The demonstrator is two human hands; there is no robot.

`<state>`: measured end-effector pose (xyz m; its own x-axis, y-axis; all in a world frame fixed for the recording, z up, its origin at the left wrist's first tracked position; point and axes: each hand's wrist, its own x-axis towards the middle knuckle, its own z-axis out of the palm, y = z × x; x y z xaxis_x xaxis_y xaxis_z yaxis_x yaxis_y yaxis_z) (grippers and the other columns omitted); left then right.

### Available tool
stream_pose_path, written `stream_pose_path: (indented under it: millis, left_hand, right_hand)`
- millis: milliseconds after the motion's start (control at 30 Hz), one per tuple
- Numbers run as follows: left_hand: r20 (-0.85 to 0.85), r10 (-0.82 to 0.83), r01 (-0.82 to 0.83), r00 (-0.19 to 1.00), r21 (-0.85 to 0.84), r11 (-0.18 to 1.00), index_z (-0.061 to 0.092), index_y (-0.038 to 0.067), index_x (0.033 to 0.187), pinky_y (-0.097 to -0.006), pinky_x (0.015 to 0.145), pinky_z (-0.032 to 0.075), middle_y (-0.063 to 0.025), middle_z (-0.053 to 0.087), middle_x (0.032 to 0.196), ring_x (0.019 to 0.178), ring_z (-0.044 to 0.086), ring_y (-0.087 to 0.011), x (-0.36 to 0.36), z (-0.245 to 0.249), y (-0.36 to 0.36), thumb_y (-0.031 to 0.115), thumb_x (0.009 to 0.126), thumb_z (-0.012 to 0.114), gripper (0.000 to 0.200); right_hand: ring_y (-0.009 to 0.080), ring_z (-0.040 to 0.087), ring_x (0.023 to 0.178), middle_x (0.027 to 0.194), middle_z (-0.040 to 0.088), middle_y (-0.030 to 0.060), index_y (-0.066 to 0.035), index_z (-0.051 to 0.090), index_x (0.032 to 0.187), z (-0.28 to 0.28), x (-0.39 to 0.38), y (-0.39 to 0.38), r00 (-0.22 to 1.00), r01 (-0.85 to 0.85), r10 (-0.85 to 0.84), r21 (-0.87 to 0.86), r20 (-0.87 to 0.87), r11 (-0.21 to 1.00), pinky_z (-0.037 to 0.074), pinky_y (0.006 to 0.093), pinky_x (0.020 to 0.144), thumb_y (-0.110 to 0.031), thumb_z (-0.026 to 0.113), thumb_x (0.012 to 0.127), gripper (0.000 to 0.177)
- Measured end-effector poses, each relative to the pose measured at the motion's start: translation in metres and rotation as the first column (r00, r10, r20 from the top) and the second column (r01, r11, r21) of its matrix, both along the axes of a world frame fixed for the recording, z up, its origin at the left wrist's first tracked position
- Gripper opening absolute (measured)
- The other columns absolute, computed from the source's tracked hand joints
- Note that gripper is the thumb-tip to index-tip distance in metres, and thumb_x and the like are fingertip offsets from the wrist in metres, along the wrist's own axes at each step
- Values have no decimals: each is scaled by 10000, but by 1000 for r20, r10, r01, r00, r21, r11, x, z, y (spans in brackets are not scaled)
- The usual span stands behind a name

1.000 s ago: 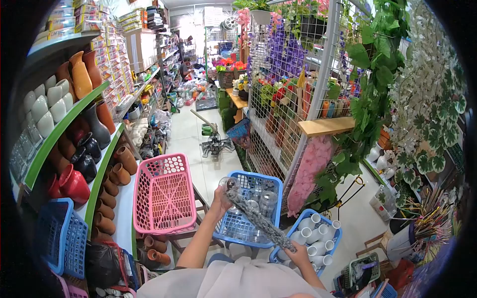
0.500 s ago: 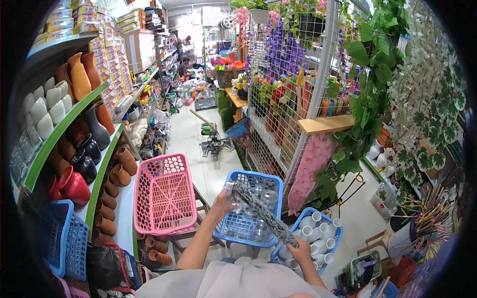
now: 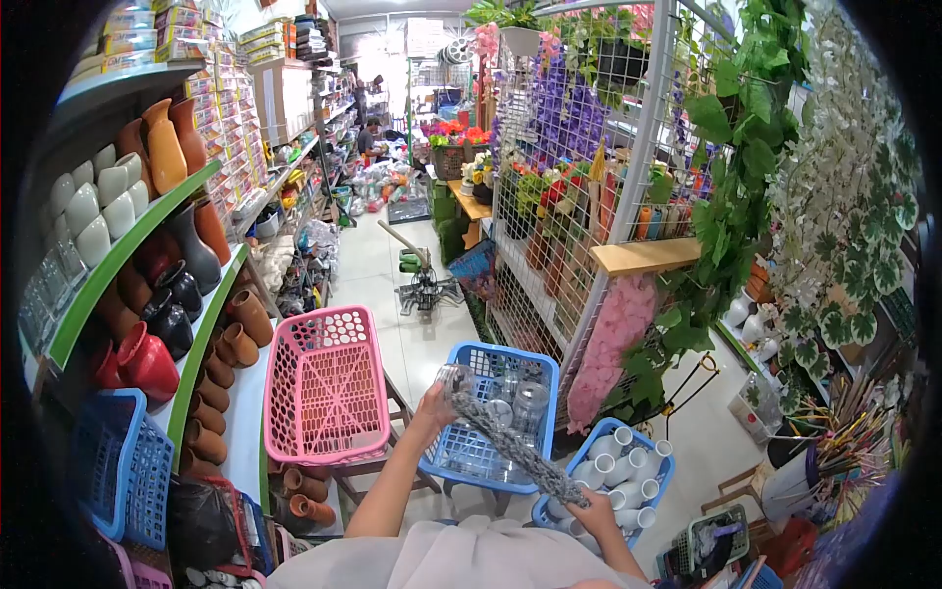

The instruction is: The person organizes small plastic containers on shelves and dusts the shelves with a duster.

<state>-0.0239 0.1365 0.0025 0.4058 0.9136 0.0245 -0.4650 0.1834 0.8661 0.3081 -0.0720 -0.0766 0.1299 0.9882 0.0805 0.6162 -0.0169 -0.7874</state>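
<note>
My left hand [image 3: 433, 404] is closed around a clear glass jar [image 3: 455, 379] above the left side of a blue basket [image 3: 439, 467]. Inside that basket lie several clear glass jars [image 3: 531, 401]. A grey fluffy duster [image 3: 510, 442] slants from the jar down to my right hand [image 3: 595, 512], which is wrapped round its lower end. The duster's upper end meets the jar; whether it is inside cannot be made out. Beside my right hand stands a smaller blue basket [image 3: 663, 488] of white vases [image 3: 623, 469].
An empty pink basket [image 3: 278, 393] stands left of my left arm. Shelves of clay pots [image 3: 208, 444] line the left side. A wire mesh rack [image 3: 579, 196] with artificial flowers rises ahead on the right. Farther down the aisle, a person [image 3: 370, 139] is low near piled goods.
The duster and my right hand have shifted slightly, with the hand a little lower. The jar in my left hand now looks more upright. The view has moved slightly.
</note>
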Motion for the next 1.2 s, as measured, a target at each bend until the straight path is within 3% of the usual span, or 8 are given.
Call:
stream_pose_path:
  millis: [100, 267, 400, 667, 767, 833, 933, 1200]
  left_hand:
    - [20, -33, 33, 999, 2, 999, 423, 65, 1334, -383, 928, 469, -83, 546, 1250, 1148, 550, -235, 3, -9, -8, 519, 887, 518, 645]
    - [-34, 127, -127, 991, -4, 992, 412, 76, 1341, -409, 893, 486, -82, 547, 1229, 1069, 571, -218, -15, -42, 14, 499, 887, 515, 629]
    - [10, -13, 13, 1000, 32, 999, 394, 94, 1381, -401, 897, 488, -69, 545, 1243, 1096, 567, -205, -10, -28, -3, 478, 900, 511, 627]
    - [-93, 36, -39, 995, -24, 999, 356, 110, 1420, -388, 929, 470, -89, 530, 1280, 1165, 532, -222, -21, -20, -12, 481, 878, 536, 680]
    - [2, 36, -36, 999, -6, 999, 359, 112, 1419, -387, 931, 465, -95, 524, 1289, 1167, 531, -231, -14, -32, -17, 464, 881, 548, 670]
    - [-63, 62, -65, 996, -36, 997, 363, 97, 1415, -386, 925, 463, -95, 521, 1289, 1158, 531, -215, -13, -39, -18, 425, 882, 578, 661]
    - [-459, 48, -56, 887, -4, 998, 366, 81, 1425, -349, 915, 462, -105, 513, 1290, 1158, 521, -191, -11, -19, -33, 322, 881, 640, 656]
    - [-510, -44, 136, 859, 145, 980, 204, 54, 1479, -368, 960, 436, -170, 476, 1344, 1205, 490, -253, -21, -32, -31, 195, 812, 733, 863]
  right_hand:
    - [303, 677, 743, 806, 670, 187, -57, 680, 987, 18, -5, 4, 998, 43, -44, -29, -46, 999, 510, 374, 662, -271, 737, 724, 344]
    - [326, 645, 651, 708, 651, 159, -83, 689, 953, 13, -6, 2, 997, -23, 21, 27, 77, 999, 496, 389, 620, -307, 737, 713, 332]
    - [328, 638, 637, 693, 645, 160, -104, 696, 938, 24, -5, 6, 993, 56, -51, -48, 104, 997, 492, 396, 605, -352, 738, 702, 345]
    - [326, 652, 659, 735, 665, 169, -85, 696, 939, 11, 9, -6, 993, -56, 52, 30, 109, 998, 496, 392, 614, -314, 744, 703, 332]
    - [328, 661, 692, 755, 672, 169, -77, 692, 939, 16, 10, -1, 990, 78, -74, -32, 120, 996, 501, 393, 632, -310, 749, 698, 340]
    - [259, 653, 613, 715, 671, 147, -51, 692, 965, 13, 0, 6, 990, 133, -135, 54, 33, 990, 496, 344, 604, -230, 740, 709, 316]
    - [292, 652, 654, 737, 668, 157, -60, 689, 958, 12, -7, 7, 997, 57, -61, 97, 43, 994, 499, 369, 624, -272, 737, 709, 330]
    - [281, 649, 628, 698, 650, 157, -67, 692, 945, 37, -8, 11, 988, 72, -80, 58, 134, 996, 492, 362, 612, -261, 751, 698, 320]
